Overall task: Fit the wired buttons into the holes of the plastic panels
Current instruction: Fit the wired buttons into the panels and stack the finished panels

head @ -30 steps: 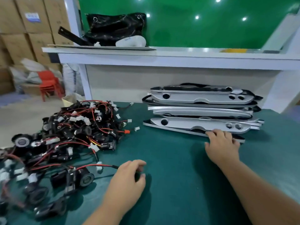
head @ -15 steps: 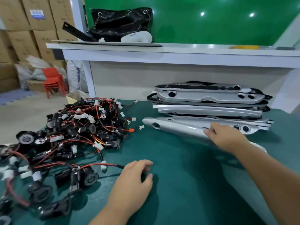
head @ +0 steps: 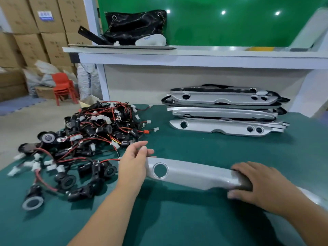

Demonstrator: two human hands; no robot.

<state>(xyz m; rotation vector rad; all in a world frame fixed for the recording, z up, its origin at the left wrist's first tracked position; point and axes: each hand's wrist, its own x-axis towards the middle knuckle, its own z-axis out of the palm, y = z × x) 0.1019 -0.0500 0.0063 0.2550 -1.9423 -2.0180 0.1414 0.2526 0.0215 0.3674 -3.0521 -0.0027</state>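
Note:
A long silver plastic panel [head: 191,174] with a round hole near its left end hangs just above the green table in front of me. My right hand [head: 260,183] grips its right part, fingers over the top and thumb underneath. My left hand [head: 134,162] holds the panel's left end, fingers loosely spread. A heap of black wired buttons [head: 85,139] with red and black leads and white plugs lies on the table to the left. A stack of silver panels [head: 223,112] rests at the back right.
The green table [head: 204,219] ends at its left edge beside the button heap. A white shelf [head: 195,55] runs behind the stack, with a black bag [head: 136,25] on top. Cardboard boxes [head: 35,32] and a red chair [head: 64,87] stand far left.
My right hand pulled one panel off the stack and brought it toward me. My left hand left the table and took the panel's left end.

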